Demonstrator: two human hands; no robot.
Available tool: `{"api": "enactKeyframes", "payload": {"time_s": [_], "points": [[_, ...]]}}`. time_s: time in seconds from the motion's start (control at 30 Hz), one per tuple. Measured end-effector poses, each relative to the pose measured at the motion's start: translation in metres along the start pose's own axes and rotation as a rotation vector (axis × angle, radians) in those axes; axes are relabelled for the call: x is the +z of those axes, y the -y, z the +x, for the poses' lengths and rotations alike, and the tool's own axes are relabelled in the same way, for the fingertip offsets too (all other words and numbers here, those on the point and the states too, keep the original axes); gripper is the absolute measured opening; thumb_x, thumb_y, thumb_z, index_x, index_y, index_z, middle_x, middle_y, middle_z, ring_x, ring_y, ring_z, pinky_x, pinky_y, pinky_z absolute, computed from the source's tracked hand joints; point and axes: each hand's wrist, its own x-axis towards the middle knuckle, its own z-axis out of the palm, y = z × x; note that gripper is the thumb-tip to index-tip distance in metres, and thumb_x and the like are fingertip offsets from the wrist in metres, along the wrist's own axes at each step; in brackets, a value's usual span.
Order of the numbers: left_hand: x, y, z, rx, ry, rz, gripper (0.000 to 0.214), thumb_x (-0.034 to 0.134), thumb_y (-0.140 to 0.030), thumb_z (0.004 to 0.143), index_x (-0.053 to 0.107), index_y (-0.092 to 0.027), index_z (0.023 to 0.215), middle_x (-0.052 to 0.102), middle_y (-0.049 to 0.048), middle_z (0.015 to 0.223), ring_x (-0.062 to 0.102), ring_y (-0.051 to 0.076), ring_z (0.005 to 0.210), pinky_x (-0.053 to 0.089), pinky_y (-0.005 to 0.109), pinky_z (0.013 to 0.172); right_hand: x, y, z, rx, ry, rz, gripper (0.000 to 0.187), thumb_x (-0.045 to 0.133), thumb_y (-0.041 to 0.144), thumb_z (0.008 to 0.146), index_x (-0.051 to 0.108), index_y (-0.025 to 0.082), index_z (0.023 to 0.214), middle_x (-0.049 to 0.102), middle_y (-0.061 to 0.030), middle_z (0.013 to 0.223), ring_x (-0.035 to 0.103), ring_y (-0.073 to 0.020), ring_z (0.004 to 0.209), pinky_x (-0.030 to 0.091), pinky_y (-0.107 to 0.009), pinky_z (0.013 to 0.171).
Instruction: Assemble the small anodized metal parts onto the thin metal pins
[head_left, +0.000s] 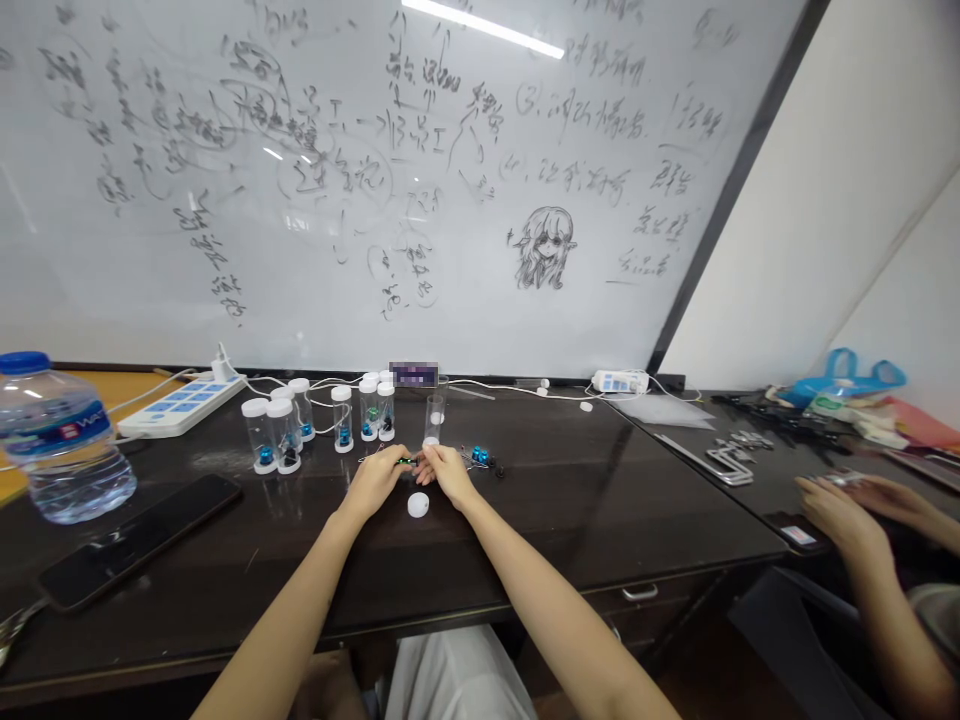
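Note:
At the middle of the desk, my left hand [377, 477] is closed in a pinch on a small green-and-black part [407, 461] with thin wires. My right hand [445, 474] meets it from the other side, its fingers curled by the part's dark end; what lies in them is too small to make out. Just in front of both hands lies a white round cap [418, 505]. A clear tube [434, 412] without a lid stands upright behind my right hand. To the right of that hand are small blue motor-like parts [480, 455] with wires and little black pieces [500, 471].
Several white-capped clear tubes [343, 420] with small parts inside stand at back left. Further left are a power strip [184, 404], a phone [139, 540] and a water bottle [64, 440]. Metal rods [705, 462] lie at right, near another person's hands [844, 510].

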Motion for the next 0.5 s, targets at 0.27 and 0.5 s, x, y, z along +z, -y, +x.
{"api": "enactKeyframes", "payload": {"time_s": [0.27, 0.5], "points": [[0.0, 0.0, 0.0, -0.011, 0.005, 0.018, 0.012, 0.047, -0.019, 0.084, 0.058, -0.024, 0.085, 0.067, 0.0025, 0.086, 0.063, 0.021, 0.081, 0.043, 0.029, 0.072, 0.0, 0.008, -0.003, 0.005, -0.013, 0.013, 0.048, 0.051, 0.057, 0.08, 0.064, 0.011, 0.081, 0.062, -0.0025, 0.055, 0.06, -0.0119, 0.044, 0.045, -0.02, 0.043], [0.0, 0.0, 0.0, -0.024, 0.015, 0.039, 0.012, 0.047, -0.018, 0.084, 0.057, -0.024, 0.084, 0.066, 0.0022, 0.084, 0.062, 0.021, 0.078, 0.042, 0.028, 0.069, -0.001, 0.012, -0.006, -0.028, -0.041, 0.01, 0.047, 0.049, 0.055, 0.082, 0.066, 0.011, 0.081, 0.065, -0.0057, 0.067, 0.057, -0.0099, 0.044, 0.043, -0.018, 0.036]]}}
